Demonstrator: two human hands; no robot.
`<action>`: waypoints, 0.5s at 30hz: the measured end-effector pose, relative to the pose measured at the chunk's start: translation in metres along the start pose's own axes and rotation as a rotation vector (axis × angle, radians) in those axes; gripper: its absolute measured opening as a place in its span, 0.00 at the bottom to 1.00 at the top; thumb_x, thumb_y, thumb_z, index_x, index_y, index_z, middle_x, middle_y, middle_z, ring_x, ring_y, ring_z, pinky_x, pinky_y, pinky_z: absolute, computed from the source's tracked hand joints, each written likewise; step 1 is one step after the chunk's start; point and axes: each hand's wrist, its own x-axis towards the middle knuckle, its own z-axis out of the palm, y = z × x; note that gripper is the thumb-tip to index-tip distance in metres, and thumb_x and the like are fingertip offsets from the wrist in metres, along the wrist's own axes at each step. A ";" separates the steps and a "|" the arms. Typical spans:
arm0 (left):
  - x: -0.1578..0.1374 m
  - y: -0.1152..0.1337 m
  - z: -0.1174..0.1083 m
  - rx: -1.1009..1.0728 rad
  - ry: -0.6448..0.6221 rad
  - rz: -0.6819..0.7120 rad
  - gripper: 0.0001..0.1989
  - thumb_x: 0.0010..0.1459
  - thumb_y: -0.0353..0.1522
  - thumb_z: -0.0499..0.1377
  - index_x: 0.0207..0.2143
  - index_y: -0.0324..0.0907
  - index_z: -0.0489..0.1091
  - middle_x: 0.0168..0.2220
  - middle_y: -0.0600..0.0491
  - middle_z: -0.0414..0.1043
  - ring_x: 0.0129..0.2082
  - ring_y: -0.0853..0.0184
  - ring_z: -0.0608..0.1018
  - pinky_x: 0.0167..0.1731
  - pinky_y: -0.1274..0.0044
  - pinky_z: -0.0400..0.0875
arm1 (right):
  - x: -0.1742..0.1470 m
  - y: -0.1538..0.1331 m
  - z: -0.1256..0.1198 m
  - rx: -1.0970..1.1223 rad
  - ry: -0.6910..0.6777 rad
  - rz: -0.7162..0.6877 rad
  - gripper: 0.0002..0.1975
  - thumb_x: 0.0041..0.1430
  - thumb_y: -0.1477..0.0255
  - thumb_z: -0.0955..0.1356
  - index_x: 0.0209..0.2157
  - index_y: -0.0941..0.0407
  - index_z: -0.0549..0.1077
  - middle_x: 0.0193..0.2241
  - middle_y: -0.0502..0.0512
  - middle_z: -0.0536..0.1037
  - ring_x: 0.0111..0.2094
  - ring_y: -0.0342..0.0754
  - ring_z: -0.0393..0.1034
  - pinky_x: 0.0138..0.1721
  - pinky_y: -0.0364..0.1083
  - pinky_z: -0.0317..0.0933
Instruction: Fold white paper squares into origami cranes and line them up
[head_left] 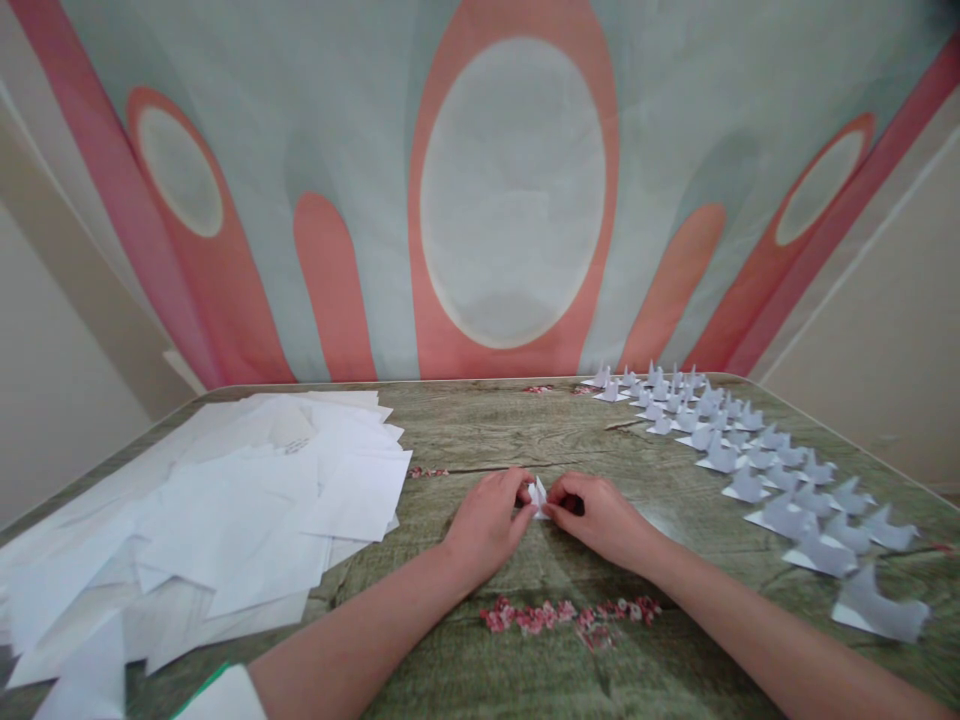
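Note:
A small folded white paper figure point(538, 494) stands near the middle of the table, between my two hands. My left hand point(496, 508) pinches its left side with thumb and fingers. On the opposite side, the thumb and fingertips of my right hand point(589, 508) close on its lower right edge. The fingertips hide parts of the figure, so its full shape does not show. Rows of white folded paper birds point(720, 455) stand along the right of the table. To the left lies a wide, loose pile of white paper sheets point(247, 500).
The wood-patterned table point(465, 430) has printed pink blossoms point(570, 613) on its surface. Its far edge meets a pink and grey-green patterned backdrop point(337, 290). Paper corners overhang one another at the pile's right side. Plain walls flank the table on both sides.

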 end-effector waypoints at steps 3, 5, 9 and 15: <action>0.000 0.000 0.000 0.018 -0.001 0.002 0.11 0.54 0.28 0.56 0.41 0.43 0.63 0.35 0.54 0.70 0.39 0.65 0.71 0.41 0.74 0.63 | 0.000 -0.002 0.000 -0.003 0.006 0.006 0.04 0.52 0.72 0.66 0.26 0.56 0.71 0.25 0.51 0.73 0.27 0.45 0.66 0.30 0.42 0.57; 0.001 0.001 0.000 0.026 -0.007 0.003 0.11 0.54 0.28 0.56 0.41 0.43 0.64 0.35 0.54 0.70 0.39 0.65 0.71 0.41 0.74 0.64 | 0.000 -0.002 0.000 -0.004 0.009 0.009 0.04 0.52 0.72 0.66 0.26 0.56 0.71 0.25 0.50 0.73 0.27 0.45 0.66 0.30 0.42 0.57; 0.001 0.003 -0.002 0.031 -0.026 0.007 0.09 0.54 0.28 0.56 0.40 0.43 0.64 0.36 0.53 0.69 0.39 0.64 0.70 0.41 0.73 0.63 | 0.000 -0.001 0.003 0.000 0.009 0.032 0.02 0.52 0.71 0.66 0.28 0.56 0.69 0.24 0.49 0.73 0.25 0.44 0.65 0.27 0.42 0.56; 0.001 0.003 -0.002 0.055 -0.016 0.026 0.09 0.55 0.29 0.55 0.40 0.41 0.64 0.36 0.52 0.68 0.38 0.64 0.69 0.41 0.72 0.63 | 0.001 -0.001 0.003 -0.027 0.009 0.015 0.02 0.52 0.72 0.66 0.29 0.56 0.67 0.24 0.48 0.71 0.25 0.43 0.64 0.28 0.42 0.54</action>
